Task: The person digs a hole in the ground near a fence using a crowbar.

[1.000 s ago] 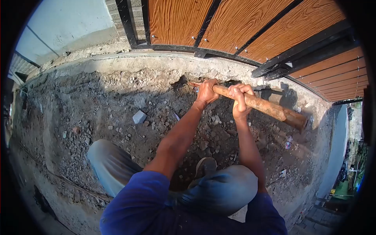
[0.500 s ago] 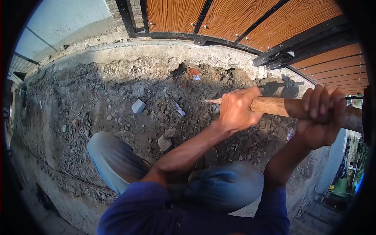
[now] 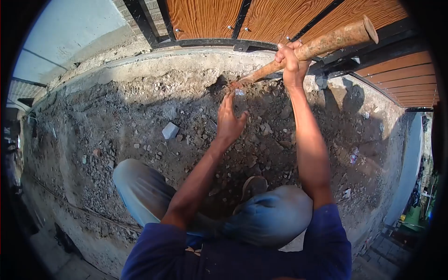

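My right hand [image 3: 294, 60] is wrapped round a thick, rusty digging bar [image 3: 333, 39], gripping it partway along. The bar's flared flat end points up to the right, and its narrow end meets the soil at the foot of the concrete edge, beside a reddish patch [image 3: 236, 85]. My left hand [image 3: 230, 119] is off the bar, fingers stretched forward and thumb apart, over the loose dirt. Its fingertips come close to the reddish patch and a small pale scrap [image 3: 239, 92].
Broken concrete edging [image 3: 154, 70] runs below a wood-patterned gate [image 3: 205, 18] with a black metal frame. A pale stone chunk [image 3: 170, 130] and scattered rubble lie in the dirt. My bent knees [image 3: 275, 214] are close beneath my arms. A light wall [image 3: 74, 37] stands at far left.
My left hand has let go of the bar and opened over the dirt. My right hand has swung the bar up and forward, its narrow end now at the concrete edge.
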The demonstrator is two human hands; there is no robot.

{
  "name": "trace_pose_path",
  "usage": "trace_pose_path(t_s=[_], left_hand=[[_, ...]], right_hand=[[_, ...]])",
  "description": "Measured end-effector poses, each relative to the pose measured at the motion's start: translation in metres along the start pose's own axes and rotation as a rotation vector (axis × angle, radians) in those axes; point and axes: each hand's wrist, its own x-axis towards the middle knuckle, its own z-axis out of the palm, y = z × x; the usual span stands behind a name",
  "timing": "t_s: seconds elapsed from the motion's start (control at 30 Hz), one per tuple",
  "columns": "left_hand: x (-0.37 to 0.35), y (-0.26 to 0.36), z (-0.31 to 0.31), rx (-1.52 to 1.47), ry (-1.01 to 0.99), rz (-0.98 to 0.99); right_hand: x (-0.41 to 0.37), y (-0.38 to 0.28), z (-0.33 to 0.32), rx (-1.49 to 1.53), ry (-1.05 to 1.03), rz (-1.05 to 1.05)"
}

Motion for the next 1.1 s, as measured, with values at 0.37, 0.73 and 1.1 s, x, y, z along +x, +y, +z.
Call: trace_pose_path(t_s=[0.37,0.73,1.1], left_hand=[[0.057,0.005,0.003,-0.136,0.015,-0.003],[-0.058,0.052,0.072,-0.196,0.036,0.148],[0.000,0.344,-0.013,-0.559,0.119,0.594]], right_hand=[[0.033,0.006,-0.003,0.110,-0.105,0.243],[-0.172,-0.086,-0.062,0.178,-0.211,0.317],[0.021,-0.386,-0.092,-0.002,-0.565,-0.157]])
